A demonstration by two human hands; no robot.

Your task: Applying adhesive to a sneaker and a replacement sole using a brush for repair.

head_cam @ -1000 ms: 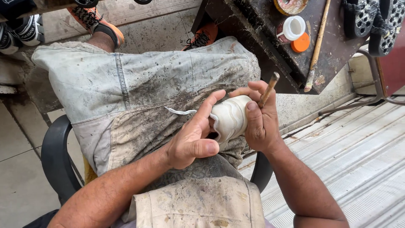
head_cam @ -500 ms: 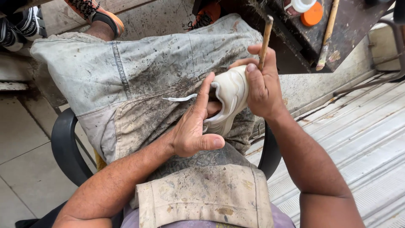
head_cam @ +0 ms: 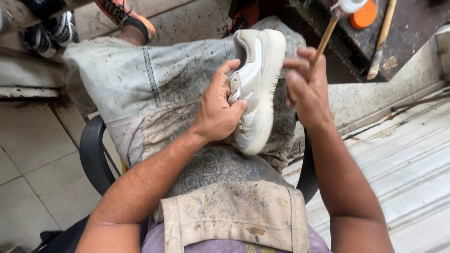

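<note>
1. Your left hand (head_cam: pixel 216 112): closed around the upper of the white sneaker (head_cam: pixel 255 84), thumb at the lace area.
2. White sneaker: propped on your lap over the stained apron (head_cam: pixel 154 79), tilted on its side, thick pale sole turned right. Likely light, upper soft, sole stiff; grip it at mid-body.
3. Your right hand (head_cam: pixel 304 89): fingers pinched on a thin wooden stick (head_cam: pixel 322 44), beside the sole.

1. The left hand (head_cam: pixel 218 112) grips a white sneaker (head_cam: pixel 255 89) over the stained cloth (head_cam: pixel 140 89) on the lap.
2. The right hand (head_cam: pixel 304 86), at three o'clock of the sneaker, pinches a thin wooden stick (head_cam: pixel 323 42) pointing toward one o'clock.
3. An orange lid (head_cam: pixel 364 15) lies at one o'clock on the dark bench (head_cam: pixel 412 33).
</note>
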